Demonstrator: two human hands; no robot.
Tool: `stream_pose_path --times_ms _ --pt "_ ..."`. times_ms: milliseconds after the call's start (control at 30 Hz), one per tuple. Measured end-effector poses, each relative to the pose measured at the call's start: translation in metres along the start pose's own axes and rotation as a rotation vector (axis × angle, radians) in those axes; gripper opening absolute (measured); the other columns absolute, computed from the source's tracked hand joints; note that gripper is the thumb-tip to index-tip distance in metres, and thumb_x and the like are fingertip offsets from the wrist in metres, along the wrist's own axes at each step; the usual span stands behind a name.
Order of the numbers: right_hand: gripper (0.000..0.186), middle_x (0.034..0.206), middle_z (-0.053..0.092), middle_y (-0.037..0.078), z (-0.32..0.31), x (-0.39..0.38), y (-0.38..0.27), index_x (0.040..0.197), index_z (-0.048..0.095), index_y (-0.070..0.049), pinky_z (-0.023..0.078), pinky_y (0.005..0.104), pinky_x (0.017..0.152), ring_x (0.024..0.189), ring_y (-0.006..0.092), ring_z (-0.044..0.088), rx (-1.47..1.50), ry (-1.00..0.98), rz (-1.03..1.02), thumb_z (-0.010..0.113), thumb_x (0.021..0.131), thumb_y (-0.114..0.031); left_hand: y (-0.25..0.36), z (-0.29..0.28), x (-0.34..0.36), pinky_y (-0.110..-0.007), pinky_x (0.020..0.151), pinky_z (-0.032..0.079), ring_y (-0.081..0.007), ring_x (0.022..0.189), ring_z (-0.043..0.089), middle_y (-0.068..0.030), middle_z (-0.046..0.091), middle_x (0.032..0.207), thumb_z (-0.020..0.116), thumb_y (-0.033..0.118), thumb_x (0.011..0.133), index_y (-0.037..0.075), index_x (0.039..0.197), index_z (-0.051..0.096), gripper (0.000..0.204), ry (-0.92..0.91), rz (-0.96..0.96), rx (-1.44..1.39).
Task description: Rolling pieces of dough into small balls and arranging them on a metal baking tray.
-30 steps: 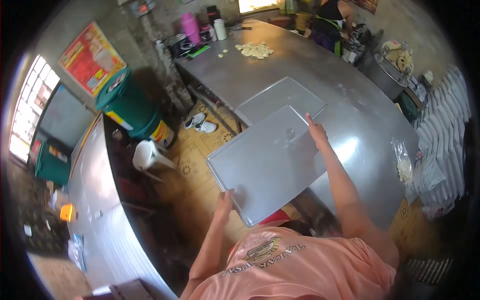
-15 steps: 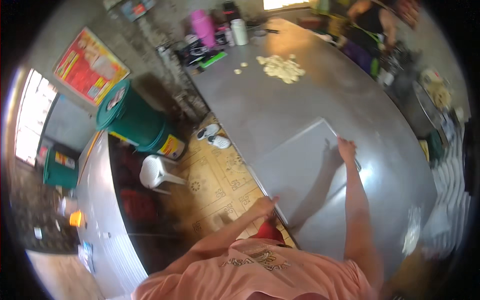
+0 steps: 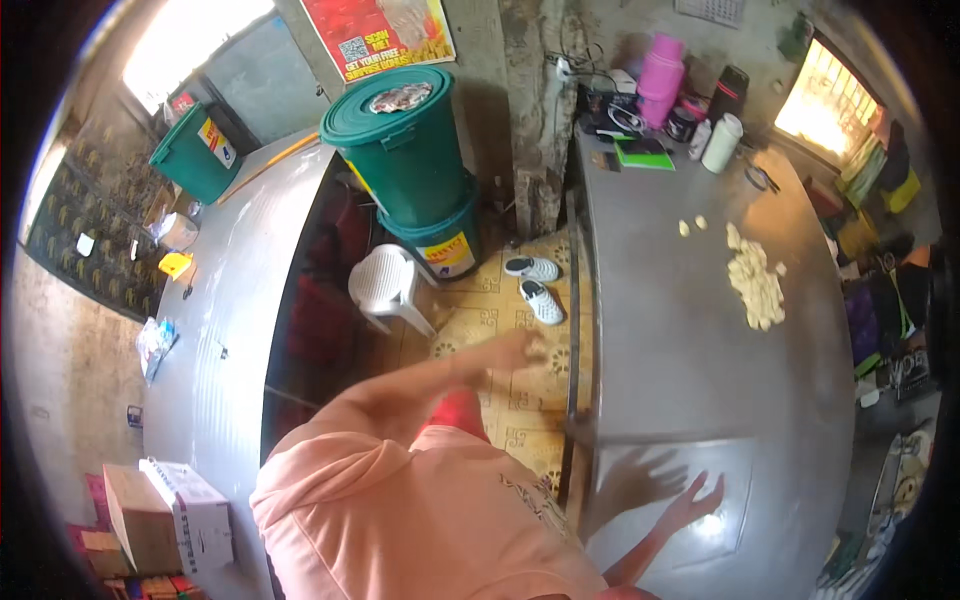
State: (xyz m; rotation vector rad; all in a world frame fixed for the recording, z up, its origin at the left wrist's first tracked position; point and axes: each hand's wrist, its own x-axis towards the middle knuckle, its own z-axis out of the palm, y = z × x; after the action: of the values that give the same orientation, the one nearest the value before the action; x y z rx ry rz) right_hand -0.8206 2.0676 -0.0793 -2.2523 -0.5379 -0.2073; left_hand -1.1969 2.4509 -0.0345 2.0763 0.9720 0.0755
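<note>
On table point(image 3: 680, 250): flat, shiny grey tray point(image 3: 722, 458); right hand point(image 3: 690, 507) spread; left hand point(image 3: 517, 350) blurred, cannot tell.

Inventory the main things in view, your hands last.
tables: two, grey, left and right
tray: at least one, grey, right table
dough pieces: many, pale, right table
jug: one, pink, right table
bins: three, green, two stacked on floor, one on left table
stool: one, white, floor
shoes: two, mostly white, floor
poster: one, red and yellow, wall
large boxes: two, brown and white, lower left
shirt: one, pink, lower centre
left hand: one, bare, above floor
right hand: one, bare, above tray
</note>
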Motion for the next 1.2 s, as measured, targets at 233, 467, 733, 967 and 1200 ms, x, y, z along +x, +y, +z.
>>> stream_pose_path --times_ms 233,467,733,967,1200 --pt "0.048 0.142 0.058 0.018 0.131 -0.116 -0.149 0.145 0.06 0.002 0.049 0.0425 0.108 0.133 0.0285 0.055 0.342 0.068 0.345 0.065 0.11 -0.031 -0.146 -0.406 0.149 -0.05 0.103 0.053 -0.0445 0.12 0.065 -0.0293 0.069 0.126 0.073 0.022 0.095 -0.002 0.13 0.068 0.043 0.958 0.278 0.11" --pt "0.037 0.133 0.065 0.016 0.183 -0.089 -0.352 0.137 0.064 0.002 0.051 0.0403 0.103 0.12 0.0256 0.062 0.189 -0.066 0.075 0.067 0.108 -0.021 -0.343 -0.604 0.187 -0.059 0.095 0.052 -0.0427 0.112 0.07 -0.0249 0.073 0.115 0.062 0.025 0.097 0.004 0.11 0.071 0.027 1.016 -0.113 0.684" --pt "0.028 0.128 0.07 0.012 0.25 -0.039 -0.517 0.13 0.068 0.004 0.05 0.0355 0.108 0.119 0.0217 0.064 0.686 -0.142 -0.041 0.065 0.108 -0.014 -0.242 -0.592 0.146 -0.035 0.068 0.051 -0.0155 0.074 0.06 -0.0056 0.069 0.087 0.058 0.043 0.111 0.0 0.102 0.07 0.045 0.968 0.156 -0.746" --pt "0.051 0.143 0.064 0.02 0.318 -0.036 -0.72 0.148 0.055 -0.001 0.049 0.0433 0.111 0.133 0.0275 0.06 1.022 -0.614 -0.322 0.069 0.106 -0.027 -0.102 -0.472 0.123 -0.036 0.083 0.062 -0.0212 0.097 0.075 -0.014 0.077 0.114 0.045 0.053 0.114 0.0 0.131 0.069 0.061 0.389 0.035 -1.123" --pt "0.022 0.107 0.072 0.022 0.379 -0.052 -0.686 0.117 0.062 0.001 0.054 0.0474 0.088 0.102 0.0372 0.07 0.8 -0.327 -0.432 0.065 0.106 -0.018 -0.082 -0.38 0.124 -0.027 0.069 0.048 -0.0057 0.076 0.054 0.0015 0.065 0.078 0.069 0.026 0.107 -0.002 0.091 0.074 0.032 0.394 0.253 -0.57"
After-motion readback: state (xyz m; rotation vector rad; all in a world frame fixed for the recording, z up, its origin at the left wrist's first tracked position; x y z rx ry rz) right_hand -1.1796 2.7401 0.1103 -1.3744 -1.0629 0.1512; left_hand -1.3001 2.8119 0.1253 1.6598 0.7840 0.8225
